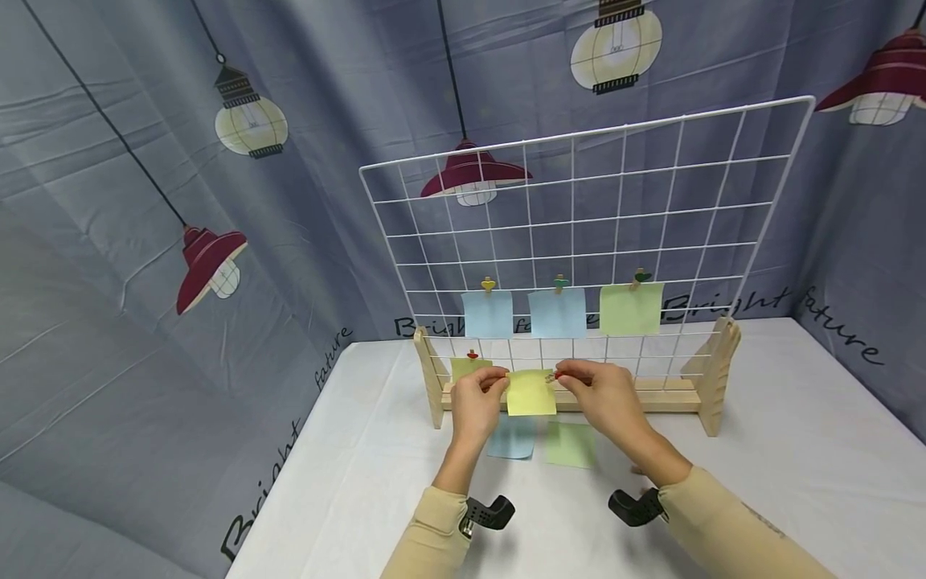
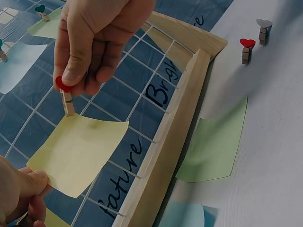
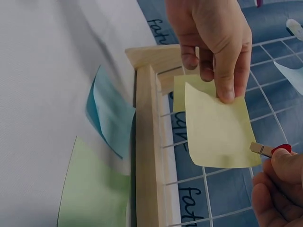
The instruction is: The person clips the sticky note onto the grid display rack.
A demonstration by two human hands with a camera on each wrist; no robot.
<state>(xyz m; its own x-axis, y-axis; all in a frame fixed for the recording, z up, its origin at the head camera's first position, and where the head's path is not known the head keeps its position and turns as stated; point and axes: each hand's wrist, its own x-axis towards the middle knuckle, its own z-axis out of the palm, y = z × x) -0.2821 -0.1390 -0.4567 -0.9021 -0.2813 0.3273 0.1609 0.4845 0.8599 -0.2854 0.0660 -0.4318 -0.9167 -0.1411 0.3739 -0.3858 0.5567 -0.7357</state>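
I log one yellow sticky note (image 1: 531, 396) before the white wire grid (image 1: 625, 127) near the table's (image 1: 788, 450) back edge. Left hand (image 1: 475, 404): pinching one upper corner. Right hand (image 1: 606, 396): pinching a red-heart clothespin (image 3: 262, 149) at the other.

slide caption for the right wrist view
Left hand holds a square yellow paper note; right hand, a red-heart wooden clip, before a white wire grid.

Curtained tabletop workspace; room type beyond not determinable.
Lamp-printed cloth (image 1: 325, 96) borders the back and both sides; a white table (image 1: 325, 498) stands within, carrying a wire grid (image 1: 572, 223) on wooden feet (image 1: 716, 378), hung with paper notes (image 1: 557, 315).
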